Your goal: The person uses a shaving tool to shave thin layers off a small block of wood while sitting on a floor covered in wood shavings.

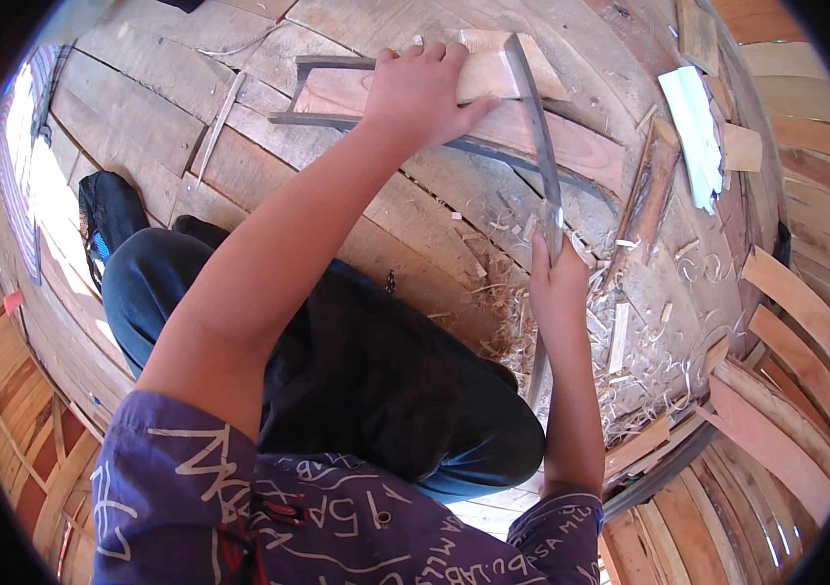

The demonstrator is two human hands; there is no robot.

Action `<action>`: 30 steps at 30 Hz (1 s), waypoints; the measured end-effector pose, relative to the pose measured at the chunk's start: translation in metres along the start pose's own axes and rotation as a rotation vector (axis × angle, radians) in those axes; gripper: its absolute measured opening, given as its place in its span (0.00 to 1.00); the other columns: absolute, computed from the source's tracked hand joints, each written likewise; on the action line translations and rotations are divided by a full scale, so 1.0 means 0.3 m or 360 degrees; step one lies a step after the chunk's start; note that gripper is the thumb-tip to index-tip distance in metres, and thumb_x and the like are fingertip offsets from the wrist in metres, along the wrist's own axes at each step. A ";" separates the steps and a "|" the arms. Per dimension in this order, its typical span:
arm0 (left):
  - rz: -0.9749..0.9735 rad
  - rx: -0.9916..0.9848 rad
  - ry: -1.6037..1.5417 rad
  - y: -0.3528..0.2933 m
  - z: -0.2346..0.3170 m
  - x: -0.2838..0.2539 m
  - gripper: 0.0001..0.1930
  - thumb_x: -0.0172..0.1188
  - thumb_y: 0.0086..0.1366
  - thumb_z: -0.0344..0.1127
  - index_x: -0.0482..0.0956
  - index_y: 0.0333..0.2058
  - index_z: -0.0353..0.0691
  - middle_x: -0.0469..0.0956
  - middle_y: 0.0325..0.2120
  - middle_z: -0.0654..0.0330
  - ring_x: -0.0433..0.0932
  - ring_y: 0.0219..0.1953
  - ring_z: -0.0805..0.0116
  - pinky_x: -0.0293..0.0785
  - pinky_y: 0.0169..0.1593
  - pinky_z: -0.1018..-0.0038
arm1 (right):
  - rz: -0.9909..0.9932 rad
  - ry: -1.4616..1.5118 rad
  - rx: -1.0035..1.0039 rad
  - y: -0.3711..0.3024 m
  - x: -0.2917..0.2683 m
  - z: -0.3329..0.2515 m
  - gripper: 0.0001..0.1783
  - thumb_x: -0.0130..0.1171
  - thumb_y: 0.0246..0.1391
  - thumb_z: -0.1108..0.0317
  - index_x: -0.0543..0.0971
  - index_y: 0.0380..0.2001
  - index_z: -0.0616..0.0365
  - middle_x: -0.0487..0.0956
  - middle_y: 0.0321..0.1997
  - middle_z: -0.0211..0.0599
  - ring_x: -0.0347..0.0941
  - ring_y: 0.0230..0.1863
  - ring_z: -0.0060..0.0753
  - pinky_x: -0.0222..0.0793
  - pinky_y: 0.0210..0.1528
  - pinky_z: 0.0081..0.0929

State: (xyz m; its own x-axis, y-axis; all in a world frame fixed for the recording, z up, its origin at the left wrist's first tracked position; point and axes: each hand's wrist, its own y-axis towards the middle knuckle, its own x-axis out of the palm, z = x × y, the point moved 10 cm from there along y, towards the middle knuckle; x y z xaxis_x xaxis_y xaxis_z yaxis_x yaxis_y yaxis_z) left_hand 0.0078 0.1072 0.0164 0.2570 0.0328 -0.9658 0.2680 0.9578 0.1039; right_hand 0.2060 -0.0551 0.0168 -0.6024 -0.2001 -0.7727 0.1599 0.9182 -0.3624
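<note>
The plank floor fills the view, its boards bent by the lens, and a person is crouched on it in dark trousers. A long reddish board is laid across a dark frame at the far side. On top of it a pale wooden block is pinned flat under the left hand, fingers spread over its near end. A handsaw blade is stood against the block's right edge, running from there back toward the body. Its handle is wrapped fully by the right hand, closed tight around it, with the rest of the tool passing down behind the wrist.

For a clean cut, the block is best kept pressed hard so it cannot creep, with the left fingers held well away from the blade, since they now lie just beside it. Long, light strokes along the blade's own line should be favoured over forced ones.

Shavings and curls are heaped right of the saw hand, with short offcuts among them. A pale sheet lies further right.
</note>
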 end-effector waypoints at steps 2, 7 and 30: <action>0.0052 0.0013 -0.0017 0.003 0.006 0.003 0.35 0.55 0.60 0.67 0.75 0.51 0.40 0.81 0.38 0.52 0.81 0.42 0.53 0.70 0.51 0.54 | 0.0044 -0.0005 -0.0064 0.058 0.003 -0.034 0.18 0.52 0.66 0.59 0.77 0.40 0.67 0.77 0.23 0.60 0.76 0.29 0.65 0.69 0.30 0.50; 0.0134 0.0099 -0.0034 -0.004 0.024 -0.005 0.35 0.55 0.60 0.67 0.75 0.51 0.40 0.81 0.39 0.54 0.81 0.43 0.55 0.70 0.50 0.54 | 0.0005 0.0069 -0.0033 0.041 -0.004 -0.031 0.17 0.52 0.66 0.60 0.77 0.40 0.66 0.77 0.24 0.59 0.76 0.29 0.65 0.70 0.31 0.49; 0.0008 0.0020 0.0004 0.000 -0.006 0.009 0.35 0.54 0.61 0.67 0.75 0.52 0.40 0.81 0.41 0.53 0.79 0.50 0.55 0.69 0.53 0.54 | -0.0040 0.0051 0.0063 -0.124 -0.025 0.032 0.15 0.53 0.65 0.62 0.77 0.37 0.67 0.75 0.18 0.54 0.75 0.22 0.59 0.68 0.26 0.44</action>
State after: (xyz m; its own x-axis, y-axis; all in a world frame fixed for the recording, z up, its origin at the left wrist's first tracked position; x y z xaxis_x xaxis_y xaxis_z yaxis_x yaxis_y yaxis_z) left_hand 0.0070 0.1079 0.0133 0.2559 0.0386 -0.9659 0.2781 0.9540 0.1118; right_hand 0.2121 -0.0909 0.0311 -0.6311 -0.2111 -0.7464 0.1751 0.8987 -0.4022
